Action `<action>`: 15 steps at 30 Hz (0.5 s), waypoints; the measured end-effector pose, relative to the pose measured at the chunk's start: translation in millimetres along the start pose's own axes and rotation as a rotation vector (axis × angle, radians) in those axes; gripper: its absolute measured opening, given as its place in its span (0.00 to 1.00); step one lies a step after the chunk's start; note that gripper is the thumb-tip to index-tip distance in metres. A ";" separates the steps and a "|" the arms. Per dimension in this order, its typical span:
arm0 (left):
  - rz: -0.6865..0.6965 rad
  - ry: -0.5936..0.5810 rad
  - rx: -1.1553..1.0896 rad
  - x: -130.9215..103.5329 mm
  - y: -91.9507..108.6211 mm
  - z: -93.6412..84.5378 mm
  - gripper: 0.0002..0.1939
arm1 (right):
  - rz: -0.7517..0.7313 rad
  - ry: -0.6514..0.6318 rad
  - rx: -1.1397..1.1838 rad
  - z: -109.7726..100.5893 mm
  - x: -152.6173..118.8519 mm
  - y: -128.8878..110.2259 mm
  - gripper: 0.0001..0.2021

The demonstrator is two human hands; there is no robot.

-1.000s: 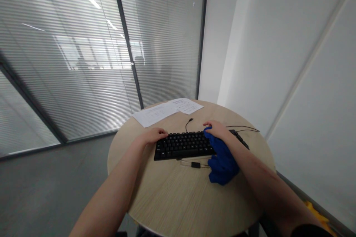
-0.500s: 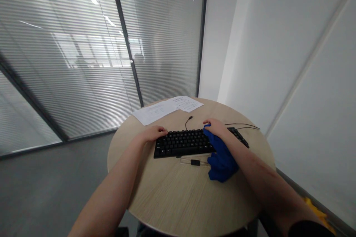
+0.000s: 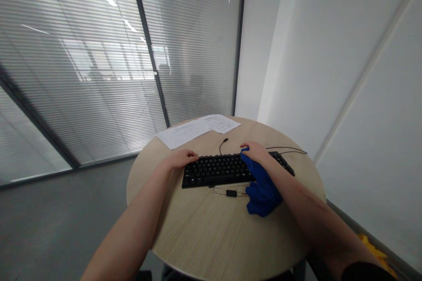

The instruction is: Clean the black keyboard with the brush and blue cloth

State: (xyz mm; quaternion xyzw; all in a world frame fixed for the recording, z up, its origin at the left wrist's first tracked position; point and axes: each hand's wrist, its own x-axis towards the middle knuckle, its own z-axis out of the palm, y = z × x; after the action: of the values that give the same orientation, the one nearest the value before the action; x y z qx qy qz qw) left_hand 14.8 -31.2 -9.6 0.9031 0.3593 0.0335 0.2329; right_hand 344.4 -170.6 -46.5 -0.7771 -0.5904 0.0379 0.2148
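A black keyboard [image 3: 217,170] lies across the round wooden table [image 3: 211,232]. My left hand [image 3: 182,158] grips its upper left corner, thumb on the edge. Toward the keyboard's right part, my right hand [image 3: 256,151] has its fingers closed on a blue cloth [image 3: 263,195], which hangs over the keys and spreads onto the table in front. A small black piece with a clear loop [image 3: 231,193] rests just below the keyboard, partly under the cloth.
White printed papers [image 3: 184,133] lie at the table's far left edge. A short cable with a black plug [image 3: 225,140] sticks out behind the keyboard. Another thin black cable [image 3: 292,148] loops at the right. A blinds-covered glass partition and white wall stand behind.
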 end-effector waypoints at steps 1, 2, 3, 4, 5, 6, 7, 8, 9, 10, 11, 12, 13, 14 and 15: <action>-0.001 0.002 0.003 -0.5 0.6 -0.2 0.25 | 0.000 -0.003 -0.003 -0.1 -0.4 -0.7 0.17; -0.002 0.005 0.008 -0.8 0.9 -0.4 0.26 | -0.004 -0.008 -0.005 -0.4 -0.8 -1.2 0.17; -0.004 0.007 0.013 -1.0 0.9 -0.4 0.26 | -0.013 -0.014 -0.005 -0.7 -1.3 -1.4 0.17; -0.008 0.008 0.017 -0.9 0.5 -0.2 0.26 | -0.024 -0.018 -0.005 -1.0 -1.9 -1.4 0.17; -0.013 0.008 0.019 -0.5 -0.1 0.0 0.26 | -0.037 -0.020 -0.004 -1.3 -2.3 -1.2 0.17; -0.017 0.005 0.020 0.0 -1.0 0.4 0.26 | -0.046 -0.022 -0.002 -1.5 -2.6 -0.8 0.17; -0.019 0.006 0.019 0.8 -2.1 0.9 0.26 | -0.051 -0.024 0.000 -1.7 -2.7 -0.3 0.17; -0.018 0.007 0.021 1.7 -3.3 1.4 0.26 | -0.052 -0.026 0.000 -1.8 -2.7 0.1 0.17; -0.012 0.010 0.023 2.7 -4.6 2.0 0.26 | -0.049 -0.028 0.000 -1.8 -2.5 0.5 0.17; -0.001 0.010 0.026 3.7 -5.8 2.4 0.26 | -0.043 -0.031 0.000 -1.8 -2.1 0.8 0.17; 0.010 0.009 0.029 4.7 -6.9 2.8 0.25 | -0.034 -0.034 0.001 -1.7 -1.7 0.9 0.17; 0.020 0.008 0.032 5.6 -7.9 3.1 0.25 | -0.022 -0.034 0.000 -1.5 -1.3 0.7 0.17; 0.026 0.007 0.034 6.3 -8.6 3.2 0.25 | -0.012 -0.034 -0.003 -1.4 -0.9 0.2 0.17; 0.029 0.006 0.034 6.7 -9.1 3.3 0.25 | -0.002 -0.034 -0.008 -1.3 -0.7 -0.4 0.17; 0.030 0.006 0.034 6.9 -9.3 3.2 0.26 | 0.006 -0.034 -0.015 -1.2 -0.7 -1.3 0.17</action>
State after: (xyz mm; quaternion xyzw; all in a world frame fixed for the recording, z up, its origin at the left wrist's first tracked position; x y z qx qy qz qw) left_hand 14.8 -22.0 -17.3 0.9120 0.3470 0.0335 0.2161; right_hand 343.4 -171.3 -45.1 -0.7796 -0.5920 0.0475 0.1988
